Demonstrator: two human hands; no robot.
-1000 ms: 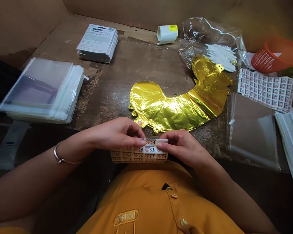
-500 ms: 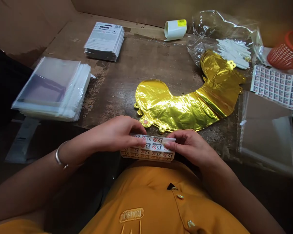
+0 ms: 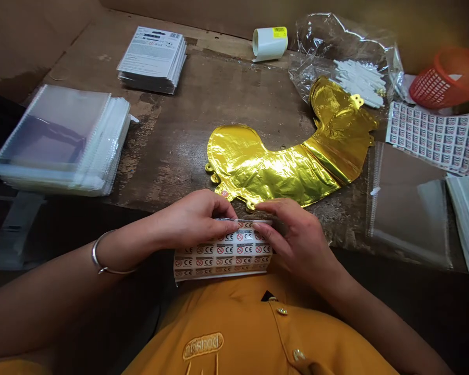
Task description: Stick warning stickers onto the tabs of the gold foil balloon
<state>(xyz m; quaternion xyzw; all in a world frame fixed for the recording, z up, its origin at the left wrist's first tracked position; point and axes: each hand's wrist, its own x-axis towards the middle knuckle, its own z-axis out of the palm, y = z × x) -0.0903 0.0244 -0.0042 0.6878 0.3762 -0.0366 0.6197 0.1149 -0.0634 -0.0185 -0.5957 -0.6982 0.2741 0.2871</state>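
Note:
A sheet of small printed stickers with CE marks (image 3: 226, 250) is bent over in front of my body. Its upper edge is pinched by my left hand (image 3: 201, 219), thumb on the printed side and fingers behind. My right hand (image 3: 297, 229) is at the sheet's right end with thumb and index finger spread apart. The thumb tip lies at the top sticker row, while the index fingertip is close to a tab of the flat gold foil balloon (image 3: 273, 172). The other right fingers are mostly hidden. A small round sticker (image 3: 224, 193) shows on the balloon's left tab area.
Clear plastic sleeves (image 3: 54, 135) are stacked at left, with printed cards (image 3: 150, 57) behind. At the back are a white roll (image 3: 269, 44) and a bag of white sticks (image 3: 359, 80). A red basket (image 3: 433, 78), another sticker sheet (image 3: 433, 135) and a clear sleeve (image 3: 410, 208) lie right.
My right index finger has lifted from the sheet and stretched forward toward the balloon's tab. More of the sticker sheet's face shows. The whole view has shifted slightly.

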